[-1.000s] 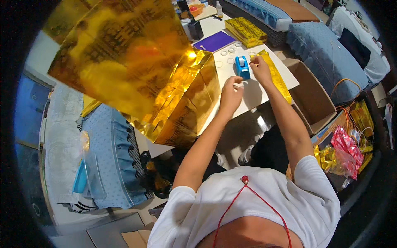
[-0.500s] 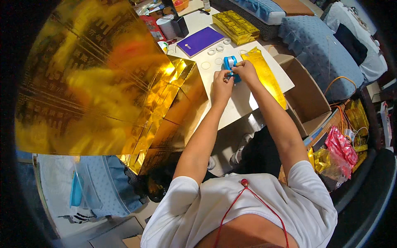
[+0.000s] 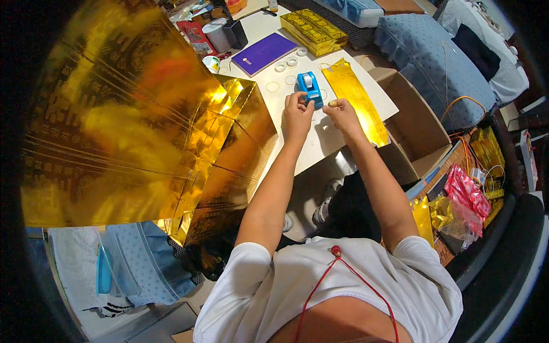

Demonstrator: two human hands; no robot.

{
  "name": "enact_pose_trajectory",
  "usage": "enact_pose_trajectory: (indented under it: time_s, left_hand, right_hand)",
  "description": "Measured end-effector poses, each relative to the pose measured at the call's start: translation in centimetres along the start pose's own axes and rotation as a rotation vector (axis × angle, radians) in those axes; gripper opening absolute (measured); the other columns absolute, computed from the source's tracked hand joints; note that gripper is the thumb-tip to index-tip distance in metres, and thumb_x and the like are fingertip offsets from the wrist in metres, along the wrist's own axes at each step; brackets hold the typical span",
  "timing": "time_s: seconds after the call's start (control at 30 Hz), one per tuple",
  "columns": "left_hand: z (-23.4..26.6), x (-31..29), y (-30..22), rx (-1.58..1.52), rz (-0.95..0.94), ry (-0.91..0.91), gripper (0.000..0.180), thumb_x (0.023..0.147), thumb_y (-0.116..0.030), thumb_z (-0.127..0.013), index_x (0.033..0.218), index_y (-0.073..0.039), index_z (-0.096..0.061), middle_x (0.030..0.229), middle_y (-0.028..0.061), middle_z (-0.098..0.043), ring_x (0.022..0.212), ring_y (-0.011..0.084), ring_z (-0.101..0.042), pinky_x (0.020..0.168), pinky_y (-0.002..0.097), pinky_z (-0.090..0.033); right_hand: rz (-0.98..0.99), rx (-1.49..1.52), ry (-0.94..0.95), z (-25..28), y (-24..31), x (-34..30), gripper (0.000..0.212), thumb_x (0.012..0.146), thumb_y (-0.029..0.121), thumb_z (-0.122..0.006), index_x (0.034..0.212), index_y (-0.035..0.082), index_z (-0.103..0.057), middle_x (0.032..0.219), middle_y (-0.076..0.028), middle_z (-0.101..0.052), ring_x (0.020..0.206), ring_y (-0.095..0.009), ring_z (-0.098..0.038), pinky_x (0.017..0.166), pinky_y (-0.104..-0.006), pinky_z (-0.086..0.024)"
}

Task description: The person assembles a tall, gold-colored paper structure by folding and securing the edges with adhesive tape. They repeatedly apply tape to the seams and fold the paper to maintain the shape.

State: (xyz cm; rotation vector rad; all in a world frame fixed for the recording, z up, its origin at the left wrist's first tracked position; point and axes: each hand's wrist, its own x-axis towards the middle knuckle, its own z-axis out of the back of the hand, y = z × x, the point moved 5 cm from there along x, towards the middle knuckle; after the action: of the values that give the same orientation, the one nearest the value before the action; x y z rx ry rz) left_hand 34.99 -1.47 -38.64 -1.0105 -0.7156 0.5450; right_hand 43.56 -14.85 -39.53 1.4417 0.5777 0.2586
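Resting on the white table [image 3: 315, 144], the blue tape dispenser [image 3: 309, 86] stands between a large gold foil box [image 3: 247, 150] and a flat gold strip [image 3: 355, 98]. The left hand [image 3: 298, 118] curls its fingers at the dispenser's near end – whether they grip it, I cannot tell. The right hand [image 3: 345, 119] is just beside, thumb and fingertips drawn close together – what they pinch, if anything, is too small to tell. A purple notebook [image 3: 265, 53] lies beyond.

tape dispenser [image 3: 309, 90]: smooth plastic; gold strip [image 3: 355, 102]: glossy foil; carton [image 3: 416, 121]: matt cardboard
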Motion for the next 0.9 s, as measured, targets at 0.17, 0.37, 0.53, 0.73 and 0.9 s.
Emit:
enact_pose_trajectory:
  time_s: [0.17,0.37,0.53,0.73,0.9]
  left_hand:
    - [1.0,-0.1,-1.7,0.132,-0.304,-0.064,0.041,0.085,0.003,-0.064,0.125,-0.007,-0.057,0.110,0.0117,-0.060,0.098,0.0219,-0.061,0.085,0.0339,-0.051]
    - [0.6,0.5,-0.7,-0.020,-0.210,0.076,0.044,0.086,0.006,-0.062,0.129,-0.006,-0.055,0.111,0.0119,-0.061,0.100,0.0242,-0.062,0.087,0.0348,-0.051]
    - [0.3,0.2,-1.2,-0.025,-0.214,0.156,0.043,0.087,0.005,-0.063,0.129,-0.006,-0.056,0.110,0.0116,-0.060,0.097,0.0235,-0.062,0.085,0.0336,-0.052]
    - [-0.2,0.0,-1.8,0.057,-0.252,0.088,0.039,0.086,0.005,-0.065,0.123,-0.005,-0.059,0.106,0.0105,-0.059,0.091,0.0220,-0.061,0.080,0.0332,-0.052]
    - [-1.0,0.4,-1.5,-0.047,-0.178,0.116,0.039,0.084,0.007,-0.066,0.121,-0.006,-0.059,0.104,0.0085,-0.058,0.087,0.0179,-0.058,0.075,0.0307,-0.051]
  right_hand:
    - [-0.019,0.075,-0.024,-0.5,-1.8,0.3,0.024,0.087,0.022,-0.074,0.096,0.003,-0.063,0.081,-0.003,-0.065,0.064,-0.012,-0.057,0.058,-0.0279,-0.048]
    - [-0.044,0.062,-0.105,-1.5,-3.0,0.2,0.022,0.087,0.022,-0.072,0.094,0.003,-0.064,0.080,-0.003,-0.065,0.066,-0.012,-0.057,0.060,-0.0286,-0.047]
    - [0.000,0.113,-0.157,-1.5,-4.0,0.7,0.022,0.088,0.022,-0.072,0.091,0.002,-0.065,0.079,-0.004,-0.064,0.068,-0.012,-0.057,0.061,-0.0287,-0.047]
    - [0.009,0.045,-0.158,-1.1,-4.1,0.8,0.020,0.089,0.020,-0.070,0.089,0.001,-0.064,0.077,-0.005,-0.065,0.067,-0.013,-0.058,0.061,-0.0294,-0.047]
    - [-0.018,0.039,-0.101,-1.1,-3.9,0.9,0.020,0.089,0.019,-0.071,0.088,0.001,-0.062,0.076,-0.006,-0.065,0.066,-0.015,-0.061,0.062,-0.0306,-0.050]
